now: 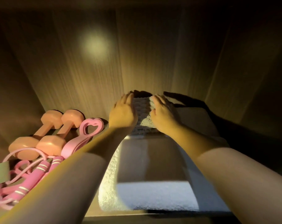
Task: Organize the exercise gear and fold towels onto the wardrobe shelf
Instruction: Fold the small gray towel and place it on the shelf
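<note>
A large folded white towel (146, 196) lies on the wardrobe shelf (200, 120) in front of me. On its far end sits a smaller folded grey knitted towel (142, 109). My left hand (123, 112) presses flat against that small towel's left side, and my right hand (163, 112) lies on its right side, fingers extended. On the left of the shelf lie two peach dumbbells (46, 135), a pink heart-shaped resistance band (87, 131) and a pink jump rope (37, 173).
The wooden back wall (104, 65) of the wardrobe stands just beyond the towels. Side walls close the shelf at left and right. A grey-green strap piece (1, 173) lies at the far left by the rope. Dark shelf surface shows to the right of the towels.
</note>
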{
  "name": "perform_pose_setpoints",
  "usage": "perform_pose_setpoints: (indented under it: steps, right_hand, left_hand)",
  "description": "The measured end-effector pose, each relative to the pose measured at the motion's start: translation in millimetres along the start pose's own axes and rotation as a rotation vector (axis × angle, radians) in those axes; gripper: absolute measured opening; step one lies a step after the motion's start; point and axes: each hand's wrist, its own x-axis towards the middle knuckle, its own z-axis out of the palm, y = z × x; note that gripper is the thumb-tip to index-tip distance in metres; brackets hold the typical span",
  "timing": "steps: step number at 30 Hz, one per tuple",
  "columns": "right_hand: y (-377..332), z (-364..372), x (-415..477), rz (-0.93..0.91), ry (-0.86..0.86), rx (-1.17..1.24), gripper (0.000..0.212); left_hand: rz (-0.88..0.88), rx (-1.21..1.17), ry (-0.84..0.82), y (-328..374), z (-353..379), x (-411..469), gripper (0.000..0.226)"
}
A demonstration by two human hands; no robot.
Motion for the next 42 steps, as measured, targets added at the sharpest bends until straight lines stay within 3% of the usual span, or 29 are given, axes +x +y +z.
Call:
perform_pose_setpoints:
  steps: [4, 7, 11, 17, 22, 28, 33, 38, 42]
  right_hand:
    - [2.2, 13.5, 10.2, -0.025, -0.390, -0.066, 0.055]
    - [7.2, 29.3, 5.3, -0.023, -0.453, -0.091, 0.057]
    - [7.9, 38.2, -2.1, 0.039, -0.419, -0.132, 0.057]
    - [7.0, 37.3, -0.8, 0.116, -0.461, -0.222, 0.058]
    - [10.8, 29.8, 6.4, 0.174, -0.511, -0.106, 0.061]
    - [6.9, -9.3, -11.5, 0.074, -0.308, -0.222, 0.065]
    - [-7.0, -62.1, -57.5, 0.070, -0.306, -0.193, 0.065]
    - [-37.8, -118.7, -125.2, 0.072, -0.477, -0.255, 0.064]
    - [-62.5, -153.9, -201.6, -0.013, -0.436, -0.259, 0.064]
  left_hand:
    - [0.095, 0.144, -0.280, -2.5, 14.8, -2.5, 0.057]
    - [0.008, 0.155, -0.423, -10.1, 28.2, -12.7, 0.060]
    - [-0.081, 0.115, -0.473, -10.0, 37.8, -13.6, 0.062]
    - [-0.187, 0.114, -0.467, -12.6, 41.1, -10.7, 0.071]
    - [-0.218, 0.106, -0.494, -11.0, 34.1, -6.0, 0.073]
    - [-0.226, 0.143, -0.306, -0.2, -0.7, -25.1, 0.071]
    - [-0.186, 0.167, -0.289, 23.6, -48.6, -69.1, 0.071]
    - [-0.217, 0.142, -0.389, 60.0, -105.5, -139.8, 0.068]
    - [-0.208, 0.057, -0.338, 85.7, -145.1, -208.4, 0.063]
